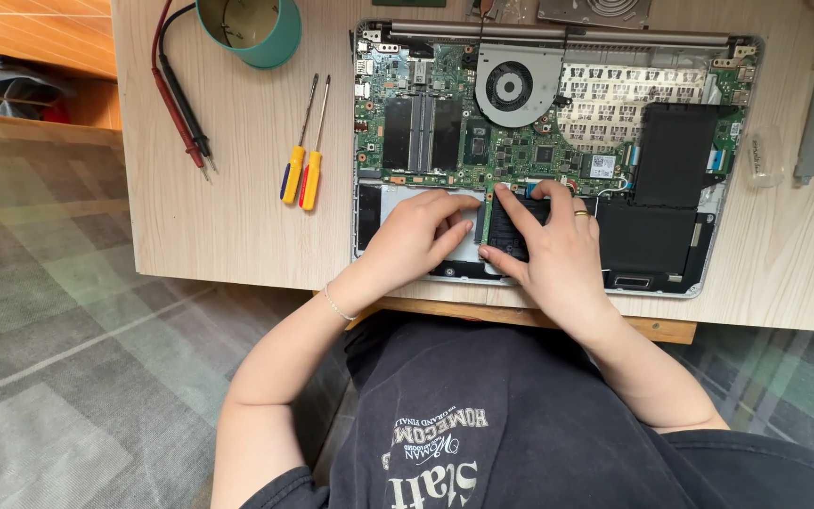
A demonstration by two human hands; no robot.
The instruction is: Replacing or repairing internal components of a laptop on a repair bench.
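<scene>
both hands sit at the near edge of the opened laptop (708,273), pressed onto its insides. right hand (558,250) lies flat over a small black rectangular part (511,236), thumb on its near-left corner at about 7 o'clock, forefinger running up its left side toward the green board (482,141), ringed finger curled on its far edge at 12 o'clock; fingers spread moderately and bear on the part, though i cannot tell if they grip it. left hand (421,236) rests just beside, at 9 o'clock from the part, fingers together and pointing toward it across a pale metal plate (398,193). that part's long axis looks to run near-to-far, and it lies directly under the right fingers, so the right hand is the nearer.

outward: a round fan (511,85) at 12 o'clock, a big black battery (652,236) at 3 o'clock. on the table (237,226), two yellow-handled screwdrivers (303,170) lie at 9 o'clock, red and black probes (181,113) and a teal cup (252,28) farther at 10 o'clock.
</scene>
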